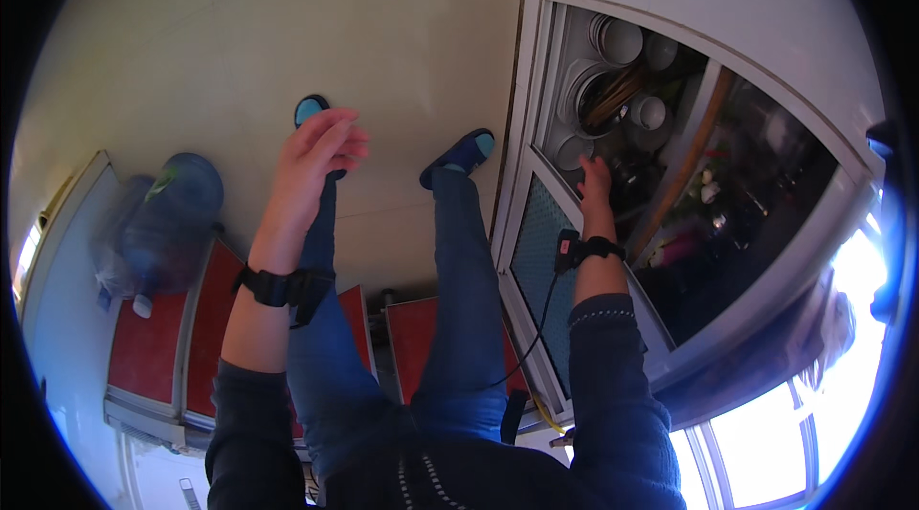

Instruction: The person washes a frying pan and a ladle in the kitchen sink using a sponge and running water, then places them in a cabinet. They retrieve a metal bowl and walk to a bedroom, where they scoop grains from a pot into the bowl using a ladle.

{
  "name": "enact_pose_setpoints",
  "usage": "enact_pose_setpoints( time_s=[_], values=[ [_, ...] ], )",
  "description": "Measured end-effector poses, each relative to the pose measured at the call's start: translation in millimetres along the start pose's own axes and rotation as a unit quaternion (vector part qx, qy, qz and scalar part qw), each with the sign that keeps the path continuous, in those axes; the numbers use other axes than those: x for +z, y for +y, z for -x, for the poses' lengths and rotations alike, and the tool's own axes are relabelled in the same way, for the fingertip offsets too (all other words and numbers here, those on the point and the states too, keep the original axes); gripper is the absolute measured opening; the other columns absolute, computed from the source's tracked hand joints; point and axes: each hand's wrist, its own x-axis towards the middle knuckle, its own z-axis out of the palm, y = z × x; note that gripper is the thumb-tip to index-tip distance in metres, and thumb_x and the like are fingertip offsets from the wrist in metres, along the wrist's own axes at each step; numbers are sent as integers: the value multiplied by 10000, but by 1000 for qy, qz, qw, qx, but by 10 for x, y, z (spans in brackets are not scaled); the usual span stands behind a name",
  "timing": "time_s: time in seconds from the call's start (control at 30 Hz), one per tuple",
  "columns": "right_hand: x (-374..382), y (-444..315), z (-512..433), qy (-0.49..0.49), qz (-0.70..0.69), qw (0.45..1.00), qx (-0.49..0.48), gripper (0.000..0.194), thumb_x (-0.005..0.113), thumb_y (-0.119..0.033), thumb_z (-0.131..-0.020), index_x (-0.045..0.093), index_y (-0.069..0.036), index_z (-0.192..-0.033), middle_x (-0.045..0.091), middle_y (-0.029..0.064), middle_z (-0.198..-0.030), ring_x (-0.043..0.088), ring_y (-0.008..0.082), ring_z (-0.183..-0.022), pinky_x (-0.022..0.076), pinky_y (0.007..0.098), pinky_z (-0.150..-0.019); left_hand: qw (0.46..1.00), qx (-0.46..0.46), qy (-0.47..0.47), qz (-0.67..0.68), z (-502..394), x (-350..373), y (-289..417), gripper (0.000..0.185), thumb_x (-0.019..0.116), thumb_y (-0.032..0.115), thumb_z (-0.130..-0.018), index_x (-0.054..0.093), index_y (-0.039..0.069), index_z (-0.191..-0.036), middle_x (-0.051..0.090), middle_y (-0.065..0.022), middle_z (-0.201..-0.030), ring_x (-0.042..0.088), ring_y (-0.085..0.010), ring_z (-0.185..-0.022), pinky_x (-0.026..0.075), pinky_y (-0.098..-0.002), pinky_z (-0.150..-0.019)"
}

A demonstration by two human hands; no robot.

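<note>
My left hand (323,140) hangs in the air over the tiled floor with its fingers loosely bent, and nothing shows in it. My right hand (596,183) reaches into the opening of a white-framed cabinet (533,79), fingers apart and without a held object. Close to its fingertips is a white bowl (572,151); whether they touch cannot be told. Further in are stacked white bowls (619,41), a bundle of wooden chopsticks (614,97) lying across a large round dish, and a small white cup (650,112). Each wrist wears a black strapped device.
A textured sliding panel (542,252) covers the cabinet's near side. A cable (542,327) runs from my right wrist device. On the left, a large blue water jug (183,201) stands beside red-fronted furniture (147,348). My slippered feet (459,158) rest on the floor (402,29).
</note>
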Motion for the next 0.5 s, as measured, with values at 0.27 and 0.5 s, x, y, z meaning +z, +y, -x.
enact_pose_setpoints(
  time_s=[0.27, 0.5],
  values=[
    [104, 12, -1224, 135, -26, 990, -14, 1025, 815, -358, -732, 204, -63, -1500, 266, 165, -1524, 313, 315, -1371, 335, 428, -1072, 994, -51, -96, -9, -991, 996, -1065, 308, 526, 226, -960, 572, 35, -1198, 664, -77, -989, 637, -131, -846, 507, -257, -747],
    [218, -113, -1918, 185, 11, 979, -83, 1197, 808, -485, -693, 34, -110, -1527, 134, 159, -1564, 223, 348, -1411, 287, 497, -1133, 989, -73, -121, -46, -1639, 1472, -1467, 330, 516, 238, -960, 559, 26, -1208, 656, -86, -994, 634, -140, -855, 506, -265, -750]
  ],
)
